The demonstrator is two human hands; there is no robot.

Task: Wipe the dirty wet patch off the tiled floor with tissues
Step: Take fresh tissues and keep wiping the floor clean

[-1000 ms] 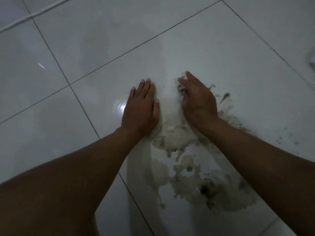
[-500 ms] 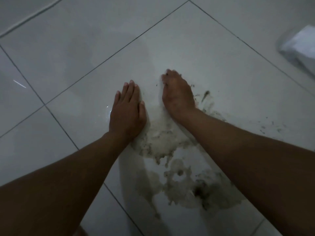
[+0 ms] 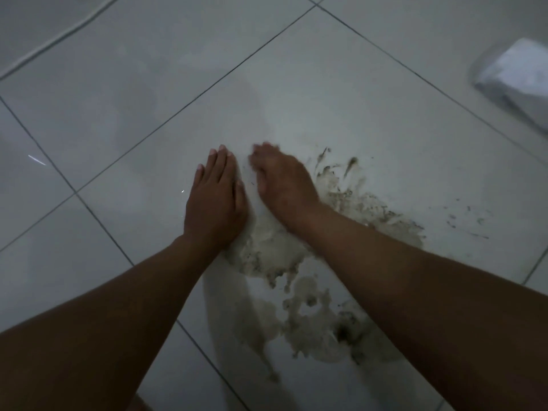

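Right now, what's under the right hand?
The right hand presses down on the dirty wet patch of the tiled floor. Any tissue beneath is covered; the blurred fingertips reveal nothing clear.

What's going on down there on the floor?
A person is cleaning a muddy wet patch off a white tiled floor. The left hand lies flat on the tile beside the mess, fingers straight. The right hand presses down at the patch's far edge; a tissue under it can't be made out. Most of the grime is not yet wiped. A white pack, blurred, lies off to the right.
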